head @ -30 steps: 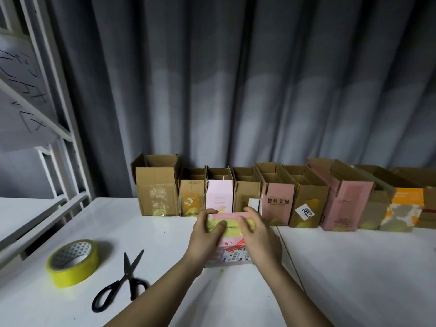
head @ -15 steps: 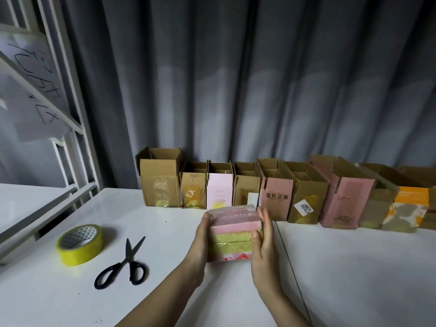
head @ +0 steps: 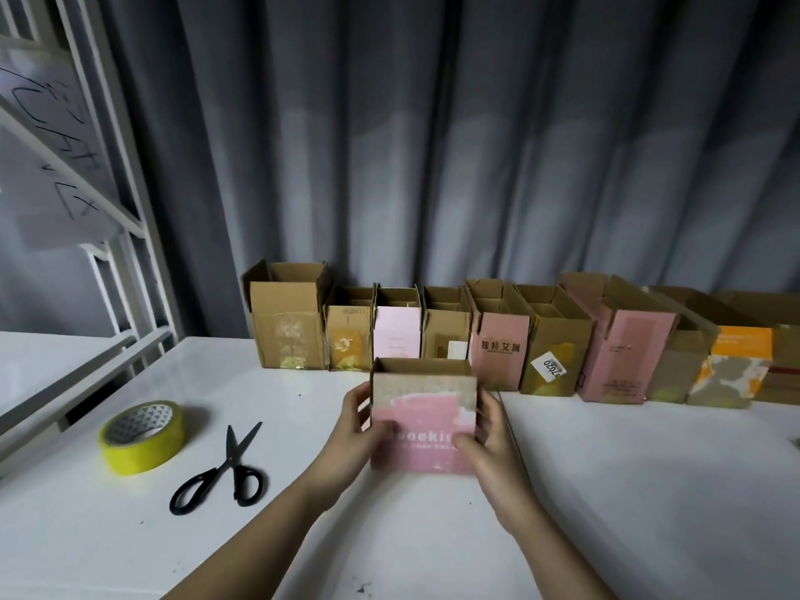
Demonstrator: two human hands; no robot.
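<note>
As L hand (head: 356, 430) + R hand (head: 491, 441) clasp sides | rect. pink cardboard box (head: 424, 409) | open-topped

Pink box (head: 423, 420) interior hidden — rightmost carton (head: 785, 361) cut by edge.

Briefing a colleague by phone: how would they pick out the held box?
Find the row of open cardboard boxes against the grey curtain. Before it, on the white table, left hand and right hand hold an open brown cardboard box. Alone outside the row, it bears a torn pink label.
</note>
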